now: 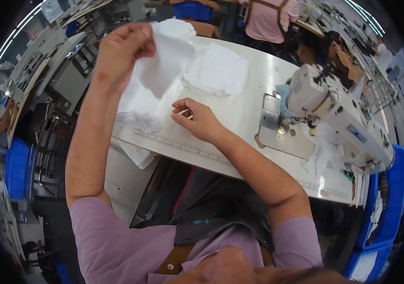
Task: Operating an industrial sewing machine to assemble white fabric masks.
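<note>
My left hand [128, 49] is raised over the left end of the table, its thumb and fingers closed on the edge of a white fabric piece [166, 57]. The piece hangs down from the pinch, above a pile of white fabric pieces [143, 111]. Lower and to the right, my right hand [196, 120] hovers at the table with loosely curled fingers. A gap shows between its thumb and forefinger, and I see nothing held there. Just beyond that hand lies a second stack of white fabric pieces [221, 71].
A white sewing machine [334, 109] stands on the right of the table [244, 120], with white scraps [325, 151] beside it. Ruler strips [183, 146] run along the near edge. Blue bins [386, 203] stand at the right. A person in pink [270, 21] sits beyond the table.
</note>
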{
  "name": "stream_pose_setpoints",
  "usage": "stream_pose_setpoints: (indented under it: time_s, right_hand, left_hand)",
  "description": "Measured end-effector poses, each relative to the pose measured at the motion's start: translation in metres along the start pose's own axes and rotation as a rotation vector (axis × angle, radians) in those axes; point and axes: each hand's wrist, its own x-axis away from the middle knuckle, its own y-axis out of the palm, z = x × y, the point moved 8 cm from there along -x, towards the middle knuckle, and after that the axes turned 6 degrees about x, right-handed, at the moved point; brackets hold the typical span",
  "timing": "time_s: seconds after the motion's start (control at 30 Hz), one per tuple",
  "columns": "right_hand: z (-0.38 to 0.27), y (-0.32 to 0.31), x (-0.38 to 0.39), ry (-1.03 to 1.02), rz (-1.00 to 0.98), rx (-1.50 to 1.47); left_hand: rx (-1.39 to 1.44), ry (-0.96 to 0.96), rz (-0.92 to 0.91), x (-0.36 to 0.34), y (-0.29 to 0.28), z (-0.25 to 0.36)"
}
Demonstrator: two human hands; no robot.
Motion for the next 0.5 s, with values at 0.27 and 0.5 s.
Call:
stream_pose_setpoints:
  time_s: [0.27,0.5]
  right_hand:
    - [0.002,-0.148,0.189,-0.070,0.238,0.684]
    - [0.007,-0.222,0.330,0.100,0.592,1.097]
  left_hand:
    - [-0.306,-0.360,-0.471,0.138,0.169,-0.164]
    - [-0.647,0.220,-0.743,0.175,0.238,-0.153]
